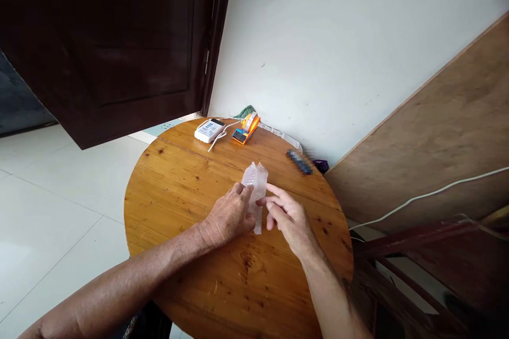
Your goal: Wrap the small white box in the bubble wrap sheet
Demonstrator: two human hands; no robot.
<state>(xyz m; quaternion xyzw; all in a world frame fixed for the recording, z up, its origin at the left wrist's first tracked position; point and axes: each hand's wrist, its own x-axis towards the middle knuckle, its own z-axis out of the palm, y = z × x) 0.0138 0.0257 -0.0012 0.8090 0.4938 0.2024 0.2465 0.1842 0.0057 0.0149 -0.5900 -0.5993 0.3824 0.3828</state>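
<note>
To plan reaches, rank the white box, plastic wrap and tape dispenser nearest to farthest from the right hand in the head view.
1. Plastic wrap, just left of the right hand.
2. Tape dispenser, beyond the wrap.
3. White box, left of the dispenser.

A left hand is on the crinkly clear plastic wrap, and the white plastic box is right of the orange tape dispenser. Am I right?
Not quite: the head view shows the white plastic box left of the orange tape dispenser, not right of it. The left hand is on the crinkly clear plastic wrap.
</note>
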